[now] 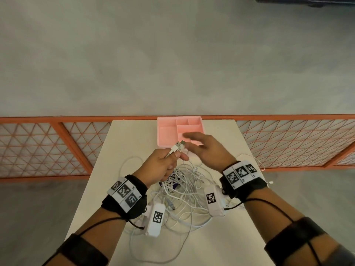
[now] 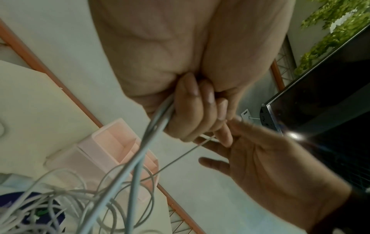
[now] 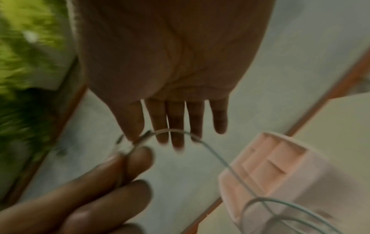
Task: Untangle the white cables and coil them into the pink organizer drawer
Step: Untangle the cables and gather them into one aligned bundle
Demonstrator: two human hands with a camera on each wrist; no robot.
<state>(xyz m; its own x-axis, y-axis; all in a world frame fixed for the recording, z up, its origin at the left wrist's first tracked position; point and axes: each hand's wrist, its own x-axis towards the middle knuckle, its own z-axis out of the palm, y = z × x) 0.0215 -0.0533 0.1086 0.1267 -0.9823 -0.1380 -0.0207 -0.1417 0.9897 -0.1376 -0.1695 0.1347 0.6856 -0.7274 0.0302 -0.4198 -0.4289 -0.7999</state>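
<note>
Left hand (image 1: pixel 163 166) pinches two USB plugs (image 1: pixel 179 145); right hand (image 1: pixel 205 148), fingers spread, holds nothing. Draw strands slowly from the cable tangle (image 1: pixel 184 189) toward the far pink organizer drawer (image 1: pixel 163 131).

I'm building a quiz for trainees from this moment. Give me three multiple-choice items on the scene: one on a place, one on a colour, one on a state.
1. Where is the organizer?
A. at the table's far edge
B. on the floor
C. under the cable pile

2. What colour is the railing behind the table?
A. blue
B. orange
C. black

3. What is the right hand doing?
A. gripping the organizer
B. lying flat on the table
C. open, fingers straight, beside the plugs

Key:
1 A: the organizer sits at the far edge of the table, beyond the cable pile.
2 B: the railing has an orange frame and mesh.
3 C: the right hand is spread open in the air, while the left hand holds the plugs.
</note>
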